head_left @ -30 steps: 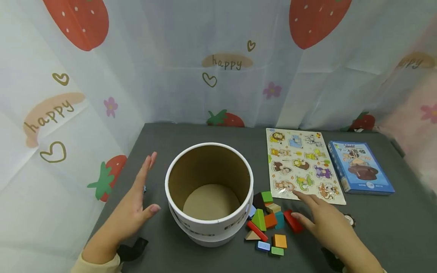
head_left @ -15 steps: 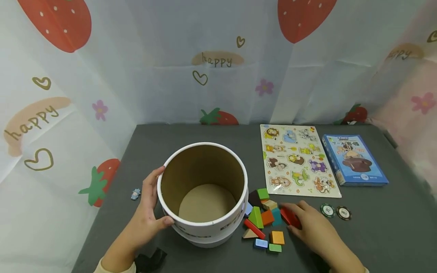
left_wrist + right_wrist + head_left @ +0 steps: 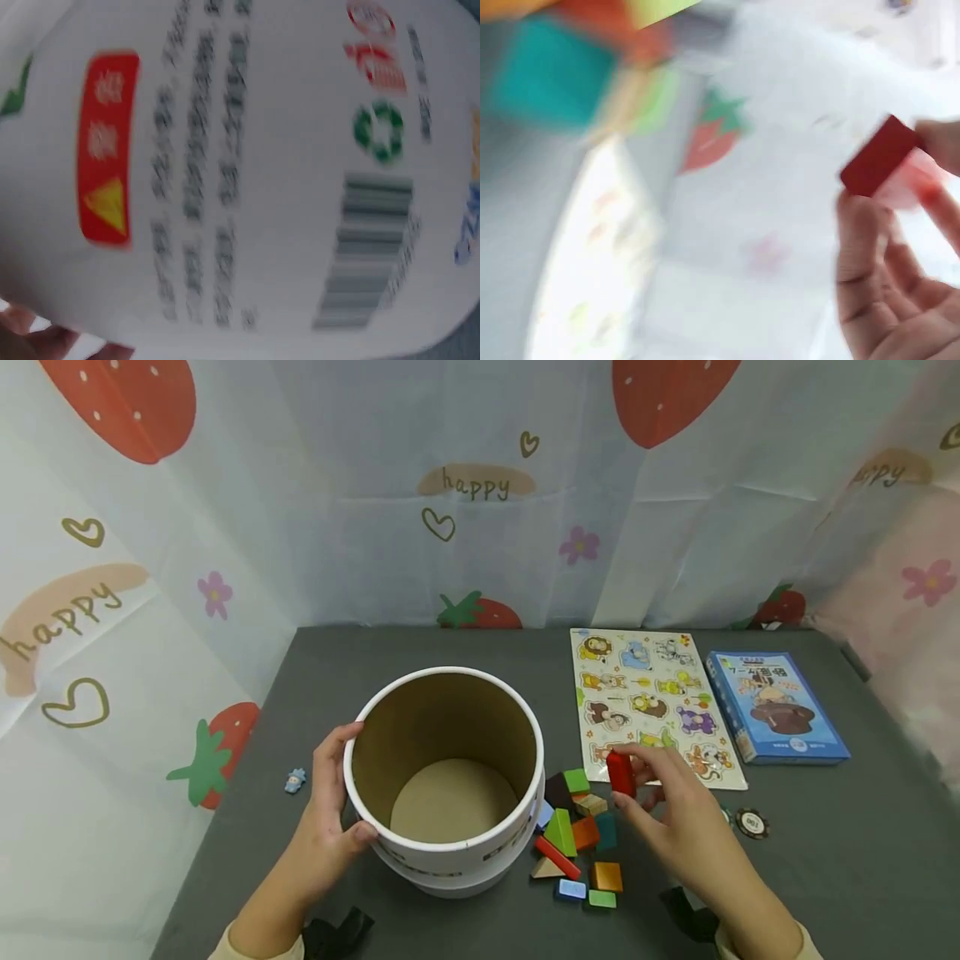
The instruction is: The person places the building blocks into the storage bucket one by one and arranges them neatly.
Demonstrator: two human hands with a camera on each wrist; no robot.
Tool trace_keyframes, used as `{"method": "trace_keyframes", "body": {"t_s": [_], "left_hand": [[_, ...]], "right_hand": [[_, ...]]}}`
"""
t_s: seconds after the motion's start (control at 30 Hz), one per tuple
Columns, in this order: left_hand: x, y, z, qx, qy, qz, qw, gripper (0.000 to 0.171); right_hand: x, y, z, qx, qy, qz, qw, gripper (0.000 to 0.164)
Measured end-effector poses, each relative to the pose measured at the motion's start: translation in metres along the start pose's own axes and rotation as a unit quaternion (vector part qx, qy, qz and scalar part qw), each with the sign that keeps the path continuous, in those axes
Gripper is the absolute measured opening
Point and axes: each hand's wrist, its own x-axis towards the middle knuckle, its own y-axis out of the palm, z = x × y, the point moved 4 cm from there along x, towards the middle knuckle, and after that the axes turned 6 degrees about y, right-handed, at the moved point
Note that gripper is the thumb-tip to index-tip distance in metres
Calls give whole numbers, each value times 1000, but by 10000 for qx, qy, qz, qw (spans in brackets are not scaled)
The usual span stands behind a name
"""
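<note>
A white round bucket [image 3: 480,858], its top uncovered, stands left of the middle of the table. My left hand [image 3: 318,831] holds its left side, fingertips and thumb at the rim. Printed text and a barcode cover the bucket's side in the left wrist view. Between thumb and fingertips, my right hand [image 3: 678,822] pinches a red wooden block [image 3: 620,774], raised over the table by the puzzle board. That red block [image 3: 880,155] also shows at the fingertips in the right wrist view. Several coloured building blocks [image 3: 560,832] lie in a loose heap right of the bucket.
An animal puzzle board [image 3: 648,703] lies at the back right, beside a blue box [image 3: 776,710]. Poker chips [image 3: 752,823] lie right of my right hand, one mostly hidden. A small blue figurine [image 3: 295,780] is on the left. A printed curtain [image 3: 322,527] hangs behind the table.
My left hand has come in from the side and taken hold of the bucket. My right hand has reached down, pinched the red block and lifted it off the table.
</note>
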Motion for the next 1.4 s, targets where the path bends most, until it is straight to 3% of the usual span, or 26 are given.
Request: {"method": "trace_keyframes", "body": {"t_s": [0.17, 0.27, 0.37, 0.53, 0.7, 0.97, 1.13, 1.27, 1.4], "left_hand": [[1, 1, 0, -16, -137, -102, 9999, 87], [0, 1, 0, -30, -280, -148, 9995, 84], [-1, 1, -1, -128, -404, -181, 9989, 82], [-2, 1, -2, -230, -532, -187, 9981, 81], [0, 2, -2, -232, -589, -168, 9979, 82], [-1, 0, -1, -189, -567, -133, 9981, 83], [0, 0, -3, -193, -532, -177, 9982, 83], [0, 0, -3, -173, -582, -210, 9979, 83], [-1, 1, -2, -220, -545, -227, 9980, 83]], "right_hand": [[21, -21, 57, 1263, -697, -424, 9886, 64], [34, -28, 89, 1823, -880, -335, 9787, 61], [48, -25, 117, 2077, -1119, 39, 9718, 56], [71, -4, 146, 1824, -1571, 732, 9678, 46], [87, 15, 158, 1079, -1832, 1144, 9704, 35], [91, 28, 170, -245, -2031, 1544, 9666, 27], [89, 29, 170, -766, -2063, 1711, 9604, 24], [88, 28, 170, -682, -2218, 1650, 9586, 16], [84, 20, 165, -7, -2345, 1289, 9635, 7]]}}
